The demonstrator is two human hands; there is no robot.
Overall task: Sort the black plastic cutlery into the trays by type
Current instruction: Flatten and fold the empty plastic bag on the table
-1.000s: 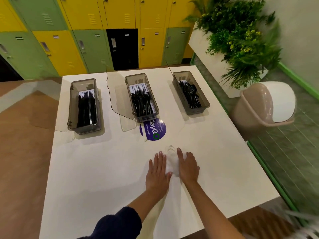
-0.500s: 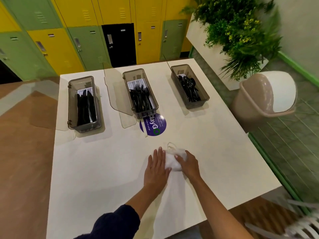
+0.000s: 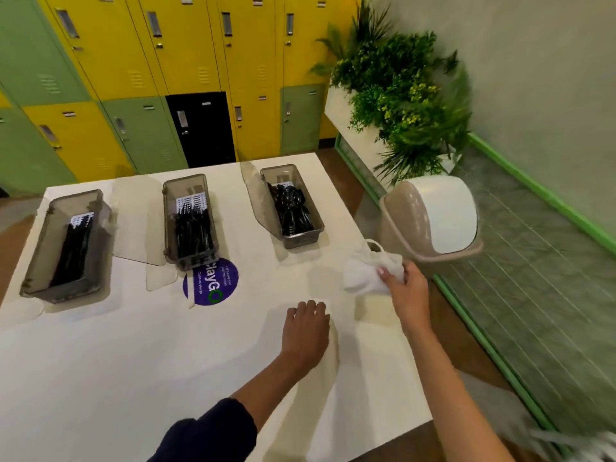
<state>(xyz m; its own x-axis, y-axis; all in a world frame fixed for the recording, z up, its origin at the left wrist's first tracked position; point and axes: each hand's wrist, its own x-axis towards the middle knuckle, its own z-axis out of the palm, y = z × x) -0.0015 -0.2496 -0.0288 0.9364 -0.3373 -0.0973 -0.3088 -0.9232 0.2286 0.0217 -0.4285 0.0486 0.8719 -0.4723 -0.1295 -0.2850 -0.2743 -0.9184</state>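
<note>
A dark navy sleeve (image 3: 206, 431) covers the left forearm at the near edge of the white surface (image 3: 133, 361). The left hand (image 3: 306, 331) rests palm down near the middle of the surface, its fingers (image 3: 311, 310) loosely bent and holding nothing.

Farther on, at the right edge of the surface, the right hand (image 3: 405, 288) grips a crumpled white plastic bag (image 3: 365, 271), the fingers curled tight round it; a loop handle sticks up from the bag's far side.

A round purple sticker (image 3: 211, 283) lies beyond the left hand, its far part under the near end of the middle tray (image 3: 190, 261).

3 smoky translucent trays stand in a row towards the far edge, each with a clear lid lying open beside it. The left tray (image 3: 66, 290) holds black knives (image 3: 71, 251), the middle tray black forks (image 3: 191, 231), the right tray (image 3: 301, 240) black spoons (image 3: 291, 208).

A beige swing-lid bin (image 3: 430, 221) stands just beside the right edge, near the bag. Behind it is a white planter of greenery (image 3: 400, 105), and yellow and green lockers (image 3: 140, 61) line the wall past the far edge.
</note>
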